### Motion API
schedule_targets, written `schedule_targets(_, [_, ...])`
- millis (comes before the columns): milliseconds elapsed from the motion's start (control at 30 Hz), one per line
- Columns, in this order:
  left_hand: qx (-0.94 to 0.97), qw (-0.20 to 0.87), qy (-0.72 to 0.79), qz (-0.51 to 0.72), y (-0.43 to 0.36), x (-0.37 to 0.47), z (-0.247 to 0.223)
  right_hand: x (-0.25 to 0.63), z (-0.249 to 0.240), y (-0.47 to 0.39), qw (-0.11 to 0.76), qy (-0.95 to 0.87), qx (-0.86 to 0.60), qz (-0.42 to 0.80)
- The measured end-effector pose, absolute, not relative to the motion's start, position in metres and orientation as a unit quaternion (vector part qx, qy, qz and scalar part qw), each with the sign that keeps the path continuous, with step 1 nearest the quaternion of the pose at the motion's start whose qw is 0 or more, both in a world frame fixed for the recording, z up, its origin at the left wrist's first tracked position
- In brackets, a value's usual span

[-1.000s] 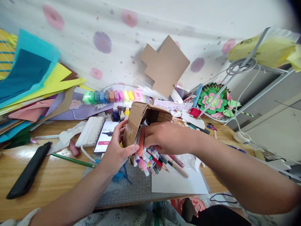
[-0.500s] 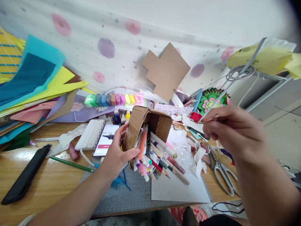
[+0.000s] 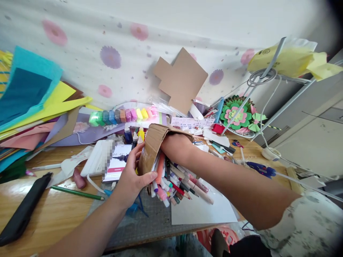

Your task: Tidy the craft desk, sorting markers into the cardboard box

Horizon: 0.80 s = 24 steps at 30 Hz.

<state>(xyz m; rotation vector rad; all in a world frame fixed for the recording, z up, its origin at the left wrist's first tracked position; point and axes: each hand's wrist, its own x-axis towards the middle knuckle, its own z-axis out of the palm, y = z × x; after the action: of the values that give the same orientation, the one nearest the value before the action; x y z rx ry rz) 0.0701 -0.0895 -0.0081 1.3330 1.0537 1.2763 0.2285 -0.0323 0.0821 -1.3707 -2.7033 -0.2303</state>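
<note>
My left hand (image 3: pixel 134 178) grips the left side of a tilted brown cardboard box (image 3: pixel 150 144), thumb in front and fingers behind. Its open side faces me, and a bundle of markers, pencils and brushes (image 3: pixel 171 187) sticks out over the lower edge. My right hand (image 3: pixel 175 144) reaches into the upper part of the box, above the bundle; its fingers are hidden inside. Under the pens lie a sheet of white paper (image 3: pixel 203 214) and a grey cutting mat (image 3: pixel 120 223).
Left of the box are a phone (image 3: pixel 119 162), a white power strip (image 3: pixel 98 159), a green pencil (image 3: pixel 77 192) and a black cutter (image 3: pixel 25 208). Coloured clay packs (image 3: pixel 123 115) line the back. A blue glue gun (image 3: pixel 259 169) and paper flowers (image 3: pixel 237 114) are at right.
My right hand has moved left from above the right of the desk into the box. My left hand keeps its hold on the box. The view has shifted slightly.
</note>
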Motion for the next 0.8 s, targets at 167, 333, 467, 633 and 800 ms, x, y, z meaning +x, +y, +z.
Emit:
schedule_targets(167, [0.542, 0.494, 0.424, 0.533, -0.089, 0.068, -0.008, 0.252, 0.107, -0.049, 0.048, -0.916, -0.391, -0.072])
schedule_targets(333, [0.533, 0.504, 0.417, 0.537, -0.09, 0.069, -0.008, 0.314, 0.155, -0.09, 0.009, -0.939, -0.246, 0.24])
schedule_targets(467, [0.536, 0.499, 0.414, 0.541, -0.09, 0.07, -0.007, 0.353, 0.168, -0.113, -0.052, -0.883, -0.241, 0.4])
schedule_targets(633, [0.541, 0.487, 0.421, 0.541, -0.09, 0.07, -0.006, 0.359, 0.136, -0.124, -0.117, -0.882, -0.381, 0.252])
schedule_targets(800, [0.528, 0.505, 0.406, 0.549, -0.09, 0.071, -0.007, 0.344, 0.092, -0.123, 0.168, -0.877, -0.44, 0.098])
